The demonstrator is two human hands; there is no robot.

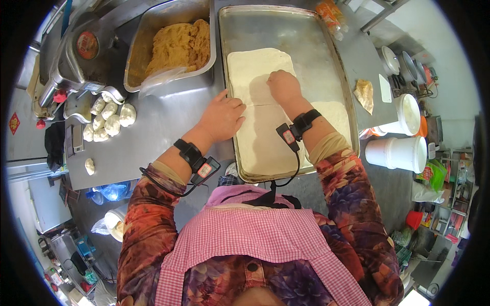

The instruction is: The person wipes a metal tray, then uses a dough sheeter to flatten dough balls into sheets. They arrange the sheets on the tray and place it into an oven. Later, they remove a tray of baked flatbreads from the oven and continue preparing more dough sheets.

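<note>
Pale, flat dough sheets lie on a large metal baking tray (306, 41). One dough sheet (250, 61) is at the far left of the tray, a second dough sheet (265, 145) adjoins it on the near side, and a third dough sheet (334, 117) lies to the right, partly behind my right forearm. My right hand (283, 85) is closed in a fist and rests on the far sheet near its right edge. Fingers spread, my left hand (222, 117) is at the tray's left rim, its fingertips over the border of the dough.
A deep steel pan (133, 66) of orange-brown paste stands left of the tray. Several dough balls (109, 115) and a small scale (75, 138) are further left, beside a metal machine (76, 71). White buckets (395, 153) stand at the right, near a crumpled brown wrapper (364, 96).
</note>
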